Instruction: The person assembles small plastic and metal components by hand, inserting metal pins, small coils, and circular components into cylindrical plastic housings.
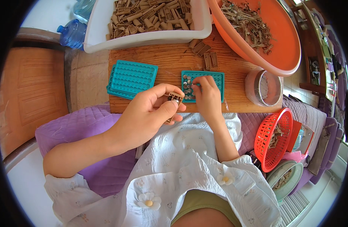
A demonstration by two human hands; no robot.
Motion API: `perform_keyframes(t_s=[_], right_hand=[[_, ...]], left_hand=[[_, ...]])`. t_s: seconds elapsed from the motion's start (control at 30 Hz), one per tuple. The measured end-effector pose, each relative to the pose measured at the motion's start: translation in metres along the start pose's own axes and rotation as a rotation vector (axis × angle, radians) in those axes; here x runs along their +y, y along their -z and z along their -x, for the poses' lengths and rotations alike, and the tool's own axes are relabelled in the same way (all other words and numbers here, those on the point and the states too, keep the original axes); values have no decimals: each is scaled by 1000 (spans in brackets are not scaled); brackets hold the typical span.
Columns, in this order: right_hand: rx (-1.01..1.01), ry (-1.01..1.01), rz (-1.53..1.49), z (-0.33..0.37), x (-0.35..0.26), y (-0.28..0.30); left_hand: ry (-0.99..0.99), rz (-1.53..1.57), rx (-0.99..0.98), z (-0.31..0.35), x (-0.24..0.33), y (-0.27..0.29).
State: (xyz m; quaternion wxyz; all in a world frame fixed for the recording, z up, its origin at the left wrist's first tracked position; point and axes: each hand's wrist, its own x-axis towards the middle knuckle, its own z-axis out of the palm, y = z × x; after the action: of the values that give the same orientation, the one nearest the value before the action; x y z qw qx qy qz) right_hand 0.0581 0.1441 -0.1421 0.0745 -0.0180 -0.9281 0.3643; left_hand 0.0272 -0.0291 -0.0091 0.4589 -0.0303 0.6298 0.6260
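My left hand (148, 109) is closed around a small brown plastic case (175, 97), held upright above the table's near edge with its inner side partly showing. The thumb lies across the case beside a small shiny spot. My right hand (210, 99) reaches down to a teal tray (218, 77) of round pockets, thumb and forefinger pinched together over it. Whatever is between those fingertips is too small to make out. Several small round silvery discs (186, 86) sit in the pockets on the tray's left side.
Stacked teal trays (134, 77) lie at the left on the wooden table (164, 72). Loose brown cases (202, 49) lie below a white bin (151, 38) full of them. An orange basin (242, 45), a round tub (253, 87) and a red basket (262, 140) stand right.
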Motion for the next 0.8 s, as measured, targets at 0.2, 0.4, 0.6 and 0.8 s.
perform_keyframes(t_s=[0.2,0.4,0.6,0.8], right_hand=[[325,35,-625,8,-50,23],[498,277,-624,17,-74,11],[428,305,-638,17,-70,6],[197,162,-628,13,-72,25]], left_hand=[[-81,-19,-38,1,-6,-2],[-218,-144,5,2,-7,-7],[-140,-112,16,1,-10,-4],[-190,-394,125,-3,-17,-4]])
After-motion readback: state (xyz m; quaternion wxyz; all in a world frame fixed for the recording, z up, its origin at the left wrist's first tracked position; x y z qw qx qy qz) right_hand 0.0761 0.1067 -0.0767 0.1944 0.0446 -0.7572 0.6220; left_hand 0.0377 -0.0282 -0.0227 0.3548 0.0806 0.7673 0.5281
